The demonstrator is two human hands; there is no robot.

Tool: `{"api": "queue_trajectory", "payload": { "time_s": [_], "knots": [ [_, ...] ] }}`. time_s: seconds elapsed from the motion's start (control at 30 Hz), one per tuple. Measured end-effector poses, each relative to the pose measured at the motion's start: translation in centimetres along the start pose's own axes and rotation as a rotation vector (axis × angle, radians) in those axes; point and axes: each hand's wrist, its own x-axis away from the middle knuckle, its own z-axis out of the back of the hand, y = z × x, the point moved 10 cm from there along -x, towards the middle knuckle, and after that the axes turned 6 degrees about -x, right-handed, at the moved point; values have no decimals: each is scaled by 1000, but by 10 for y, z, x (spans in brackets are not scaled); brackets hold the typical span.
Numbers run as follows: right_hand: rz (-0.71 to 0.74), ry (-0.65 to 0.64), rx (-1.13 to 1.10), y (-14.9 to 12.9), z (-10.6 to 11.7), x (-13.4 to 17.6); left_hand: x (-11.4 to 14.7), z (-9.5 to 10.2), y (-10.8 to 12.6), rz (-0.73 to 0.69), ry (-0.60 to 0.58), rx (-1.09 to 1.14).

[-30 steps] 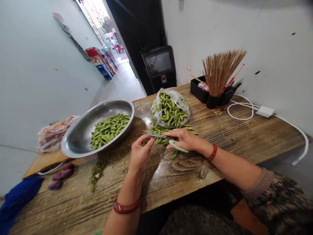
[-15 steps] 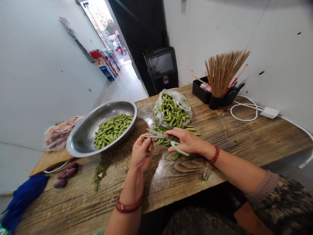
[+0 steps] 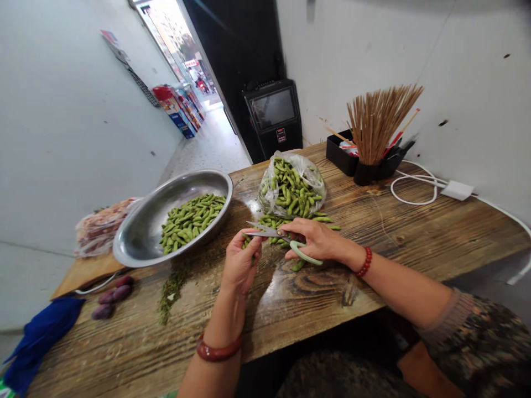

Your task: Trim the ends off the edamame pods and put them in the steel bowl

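Note:
My right hand grips a pair of scissors with pale green handles, its blades parted and pointing left. Their tips reach the fingers of my left hand, which is closed on a green edamame pod, partly covered by the fingers. Under and behind the scissors lie loose pods on the wooden table. Just beyond them sits a clear plastic bag full of edamame. To the left a wide steel basin holds a heap of pods on its right side.
Small green trimmings lie below the basin, near several purple tubers. A blue cloth hangs at the left edge. Bagged meat rests on a board. Skewers and a white cable are at the right.
My left hand has shifted very slightly, and the pod in its fingers sits at a different angle. The scissors stay at nearly the same spot with their blades apart.

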Motion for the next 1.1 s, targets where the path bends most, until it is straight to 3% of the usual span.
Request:
{"api": "queue_trajectory", "payload": {
  "time_s": [0.23, 0.53, 0.77, 0.83, 0.9, 1.03, 1.1],
  "knots": [
    [12, 17, -62, 0, 0, -1, 0, 0, 0, -17, -14, 0],
    [25, 65, -72, 5, 2, -3, -2, -11, -7, 65, -118, 98],
    [-111, 262, -178, 25, 23, -3, -2, -3, -3, 144, -45, 247],
    [-117, 295, -203, 25, 28, -3, -5, 2, 14, 115, -18, 183],
    [-107, 311, -216, 23, 31, -3, -13, 9, 45, 22, 0, 38],
    [-97, 309, -207, 21, 32, -3, -38, 47, 142, -360, 190, -422],
    [-91, 307, -204, 21, 32, -3, -55, 67, 171, -393, 221, -477]
  ]
}}
